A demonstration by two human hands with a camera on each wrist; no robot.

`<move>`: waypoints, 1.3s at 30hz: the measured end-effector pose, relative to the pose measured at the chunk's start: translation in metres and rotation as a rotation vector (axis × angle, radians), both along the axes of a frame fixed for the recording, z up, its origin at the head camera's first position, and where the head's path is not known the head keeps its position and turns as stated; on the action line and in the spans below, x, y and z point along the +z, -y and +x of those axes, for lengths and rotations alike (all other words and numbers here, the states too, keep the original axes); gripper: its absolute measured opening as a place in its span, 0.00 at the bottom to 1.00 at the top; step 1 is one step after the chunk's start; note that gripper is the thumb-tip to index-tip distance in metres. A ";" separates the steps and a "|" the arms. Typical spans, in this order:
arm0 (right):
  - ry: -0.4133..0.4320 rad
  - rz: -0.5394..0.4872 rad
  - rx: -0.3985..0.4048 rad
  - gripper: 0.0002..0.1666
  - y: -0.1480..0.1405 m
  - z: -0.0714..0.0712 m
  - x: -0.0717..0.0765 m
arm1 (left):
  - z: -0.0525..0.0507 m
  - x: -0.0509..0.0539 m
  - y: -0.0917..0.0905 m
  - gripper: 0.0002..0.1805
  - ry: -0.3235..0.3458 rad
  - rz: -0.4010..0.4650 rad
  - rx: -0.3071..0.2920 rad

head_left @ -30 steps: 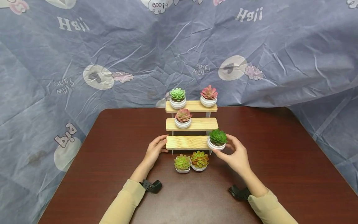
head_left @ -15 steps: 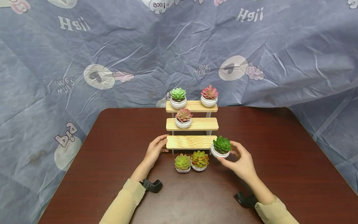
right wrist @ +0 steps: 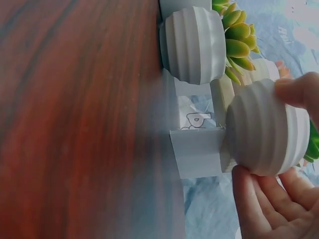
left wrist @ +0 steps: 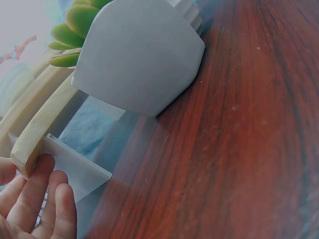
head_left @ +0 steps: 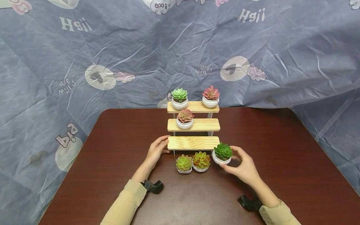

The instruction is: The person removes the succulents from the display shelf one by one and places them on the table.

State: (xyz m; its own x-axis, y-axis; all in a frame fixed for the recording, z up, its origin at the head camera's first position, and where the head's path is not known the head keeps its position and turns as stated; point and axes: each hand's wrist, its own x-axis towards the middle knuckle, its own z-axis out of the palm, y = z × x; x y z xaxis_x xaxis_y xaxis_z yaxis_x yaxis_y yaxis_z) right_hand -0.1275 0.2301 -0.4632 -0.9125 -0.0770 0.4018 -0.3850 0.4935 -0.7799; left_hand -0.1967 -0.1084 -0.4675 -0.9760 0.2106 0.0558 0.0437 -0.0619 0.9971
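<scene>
My right hand [head_left: 244,165] grips a dark green potted succulent [head_left: 223,152] by its white ribbed pot, thumb on one side and fingers on the other. In the right wrist view, this pot [right wrist: 266,129] is held off the table, near the right end of the lowest shelf. My left hand [head_left: 155,151] pinches the left end of the lowest wooden shelf [head_left: 193,142] of a three-step display stand; the left wrist view shows the thumb and fingers at that shelf end [left wrist: 30,144]. In front of the stand sit a yellow-green succulent [head_left: 184,163] and a reddish-green one [head_left: 201,161].
On the top shelf [head_left: 194,107] stand a light green succulent [head_left: 179,98] at left and a red one [head_left: 211,97] at right. A pink succulent [head_left: 185,118] occupies the left of the middle shelf [head_left: 206,124]. Blue printed cloth [head_left: 157,50] hangs behind the brown table [head_left: 123,131].
My right hand has carried the dark green succulent from the right end of the lowest shelf rightward and toward me. My left hand has stayed on the shelf end.
</scene>
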 end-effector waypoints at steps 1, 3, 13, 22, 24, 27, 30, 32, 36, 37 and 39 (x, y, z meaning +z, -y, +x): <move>0.005 0.003 0.006 0.38 -0.001 0.000 -0.001 | 0.000 0.000 0.000 0.21 0.000 0.000 -0.001; 0.012 0.028 0.010 0.39 -0.002 0.000 -0.003 | 0.000 0.000 0.000 0.21 -0.002 0.000 -0.001; 0.096 0.094 0.124 0.37 -0.008 -0.002 -0.012 | 0.000 0.001 0.000 0.20 0.010 0.004 0.001; 0.100 0.174 0.136 0.36 -0.008 -0.002 -0.017 | 0.000 0.001 0.000 0.21 0.007 0.010 -0.003; 0.106 0.178 0.136 0.35 -0.008 -0.003 -0.018 | 0.000 0.001 0.000 0.21 0.009 0.011 -0.002; 0.117 0.179 0.141 0.36 -0.009 -0.002 -0.019 | 0.000 0.002 -0.001 0.20 0.012 0.010 -0.002; 0.128 0.175 0.147 0.36 -0.009 -0.002 -0.018 | 0.000 0.002 -0.001 0.21 0.012 0.008 -0.003; 0.135 0.173 0.153 0.37 -0.008 -0.002 -0.016 | 0.000 0.002 -0.001 0.21 0.011 0.005 -0.004; 0.149 0.171 0.178 0.37 -0.007 -0.002 -0.012 | 0.001 0.001 -0.001 0.21 0.004 -0.005 -0.003; 0.153 0.173 0.185 0.38 -0.007 -0.002 -0.011 | 0.000 0.001 -0.001 0.21 0.003 -0.007 -0.003; 0.163 0.175 0.201 0.38 -0.007 -0.002 -0.009 | 0.001 0.001 0.000 0.21 0.001 -0.009 -0.003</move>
